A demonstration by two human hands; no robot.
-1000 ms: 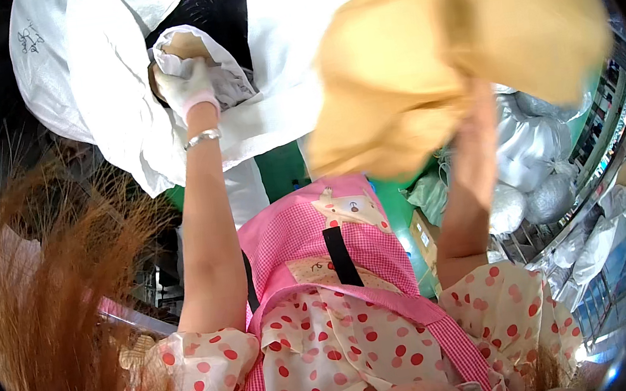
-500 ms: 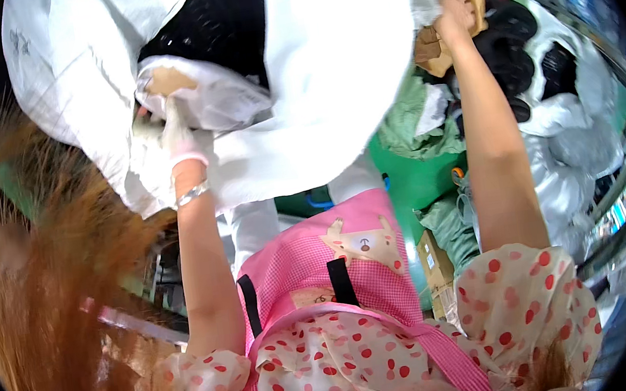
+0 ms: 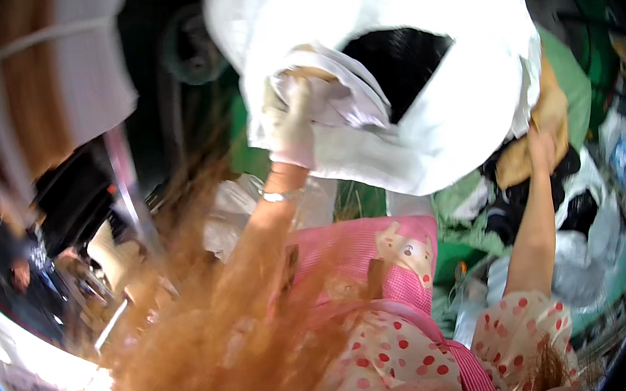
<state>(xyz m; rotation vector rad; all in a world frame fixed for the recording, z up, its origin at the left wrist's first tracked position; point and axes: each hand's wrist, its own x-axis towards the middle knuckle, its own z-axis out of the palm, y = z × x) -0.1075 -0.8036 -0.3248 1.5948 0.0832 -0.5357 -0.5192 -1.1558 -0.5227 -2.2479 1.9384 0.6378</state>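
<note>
My left hand (image 3: 290, 126), in a pale glove, is closed on a white plastic-like bundle (image 3: 355, 103) with something tan showing at its top. The bundle rests at the near left side of the mouth of a large white sack (image 3: 441, 152). Black, shiny material (image 3: 399, 60) shows inside the sack. At the sack's right side, my bare right hand (image 3: 543, 148) is closed on a crumpled tan sheet (image 3: 514, 163), perhaps brown paper. Its fingers are partly blurred.
Green cloth (image 3: 570, 90) and black items (image 3: 500, 219) lie around the tan sheet. Clear plastic bags (image 3: 583, 264) stand at the right by a rail. Blurred stacked white and brown material (image 3: 49, 79) rises at far left. Loose hair (image 3: 214, 348) covers much of the lower left.
The view has swung left, so the sack and both hands appear farther right and the right hand lower. Both hands keep their holds on the bundle and the tan sheet.
</note>
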